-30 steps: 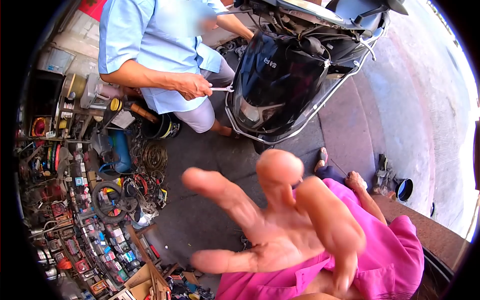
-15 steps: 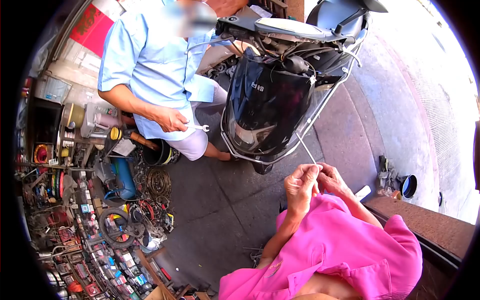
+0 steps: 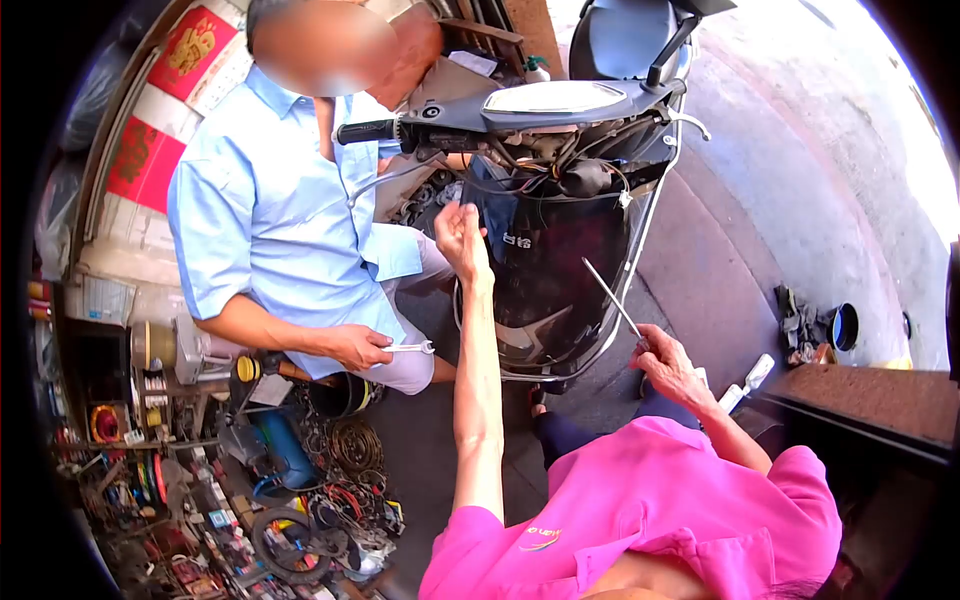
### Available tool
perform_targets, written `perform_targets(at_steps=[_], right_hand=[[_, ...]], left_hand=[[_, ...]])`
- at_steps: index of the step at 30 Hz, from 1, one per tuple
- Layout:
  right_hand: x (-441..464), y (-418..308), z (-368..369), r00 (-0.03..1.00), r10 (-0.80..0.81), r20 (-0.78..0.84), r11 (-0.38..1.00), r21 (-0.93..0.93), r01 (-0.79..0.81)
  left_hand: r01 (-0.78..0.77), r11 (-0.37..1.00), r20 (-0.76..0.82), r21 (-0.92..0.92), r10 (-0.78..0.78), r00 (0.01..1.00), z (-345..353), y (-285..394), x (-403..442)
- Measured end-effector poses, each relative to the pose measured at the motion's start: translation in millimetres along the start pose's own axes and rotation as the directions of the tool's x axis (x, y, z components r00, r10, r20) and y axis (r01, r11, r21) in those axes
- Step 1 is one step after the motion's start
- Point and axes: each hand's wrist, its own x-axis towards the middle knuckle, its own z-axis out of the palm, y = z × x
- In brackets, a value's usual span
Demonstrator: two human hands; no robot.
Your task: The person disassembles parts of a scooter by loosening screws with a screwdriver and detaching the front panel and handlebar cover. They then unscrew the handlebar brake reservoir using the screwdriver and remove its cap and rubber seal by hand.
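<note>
If the right hand [image 3: 668,366], gripping the rod [image 3: 611,297], slips, the mid-frame panel [image 3: 545,275] could scratch; the left hand's [image 3: 463,247] grasp is unclear.

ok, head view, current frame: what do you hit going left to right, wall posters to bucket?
Lower red poster → co-worker's hand → wrench → wearer's left hand → thin metal rod → wearer's right hand → bucket.
</note>
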Motion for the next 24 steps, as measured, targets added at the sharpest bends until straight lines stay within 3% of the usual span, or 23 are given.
perform_targets(at_steps=[3, 4, 6, 8, 9, 13, 16, 17, 20, 24], right_hand=[[-8, -19, 43, 0.997, 0.047, -0.061, 0.999, -0.014, -0.048], [-5, -25, 60, 0.995, 0.056, -0.087, 0.998, 0.001, -0.056], [-2, -18, 103, 0.984, 0.127, -0.128, 0.980, 0.169, -0.105], [0, -3, 146, 0.977, 0.128, -0.173, 0.962, 0.259, -0.080], [1, -3, 162, 0.970, 0.160, -0.181, 0.967, 0.224, -0.118], [2, 4, 219, 0.959, 0.197, -0.206, 0.964, 0.221, -0.150], [10, 26, 240, 0.957, 0.209, -0.202, 0.950, 0.276, -0.149], [13, 31, 243, 0.951, 0.251, -0.180, 0.921, 0.347, -0.177], [17, 68, 245, 0.947, 0.252, -0.201, 0.888, 0.438, -0.143], [23, 93, 235, 0.941, 0.200, -0.274, 0.914, 0.398, -0.079]], left_hand=[[-0.062, 0.995, 0.148, -0.074, 0.072, 0.986, 12, -12, 55], [-0.120, 0.968, 0.279, -0.219, 0.180, 0.943, 16, -14, 72], [-0.080, 0.962, 0.385, -0.263, 0.181, 0.905, 20, -18, 100], [-0.197, 0.896, 0.320, -0.397, 0.336, 0.886, 38, -15, 106], [-0.137, 0.934, 0.381, -0.331, 0.264, 0.886, 40, -25, 121], [-0.017, 0.878, 0.177, -0.478, 0.115, 0.977, 70, -40, 128], [0.022, 0.874, 0.199, -0.486, 0.086, 0.976, 77, -46, 137], [0.086, 0.898, 0.283, -0.431, 0.045, 0.958, 72, -43, 140], [0.042, 0.840, 0.280, -0.541, 0.132, 0.951, 76, -39, 129], [-0.083, 0.894, 0.314, -0.440, 0.240, 0.919, 66, -44, 133]])
